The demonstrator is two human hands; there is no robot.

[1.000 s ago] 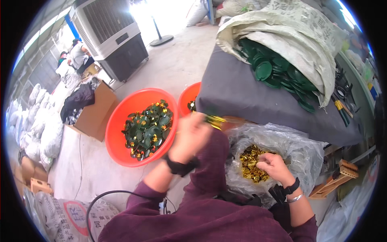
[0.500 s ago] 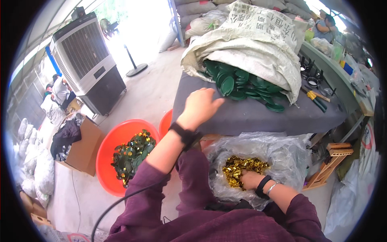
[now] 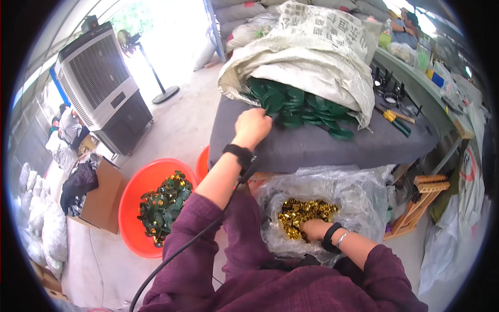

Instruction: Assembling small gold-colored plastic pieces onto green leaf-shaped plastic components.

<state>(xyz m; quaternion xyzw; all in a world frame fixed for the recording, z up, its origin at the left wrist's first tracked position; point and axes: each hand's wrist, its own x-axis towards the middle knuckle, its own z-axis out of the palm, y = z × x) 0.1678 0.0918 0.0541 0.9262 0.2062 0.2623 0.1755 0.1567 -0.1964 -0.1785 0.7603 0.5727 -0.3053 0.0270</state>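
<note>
My left hand [image 3: 253,128] is at the left edge of a pile of round dark-green plastic discs [image 3: 293,108]. Its fingers are bent and pressed together beside the nearest discs; what they hold, if anything, is hidden. The discs spill from a white woven sack [image 3: 312,70] lying on a grey-covered table [image 3: 312,151]. My right hand [image 3: 314,229] reaches into shiny gold metal-like pieces [image 3: 306,210] in a clear plastic bag [image 3: 358,195]. Those pieces hide its fingertips.
On my left stands an orange basin [image 3: 136,239] holding green discs with gold pieces. Beyond it are a cardboard box [image 3: 112,192] and an air cooler [image 3: 99,83]. Yellow-handled pliers [image 3: 395,122] lie at the table's right side, above a wooden stand [image 3: 416,208]. Other people sit farther off.
My left hand has moved up to the green discs, and its spread thumb and fingers have come together. My right hand stays among the gold pieces. The whole view has shifted slightly.
</note>
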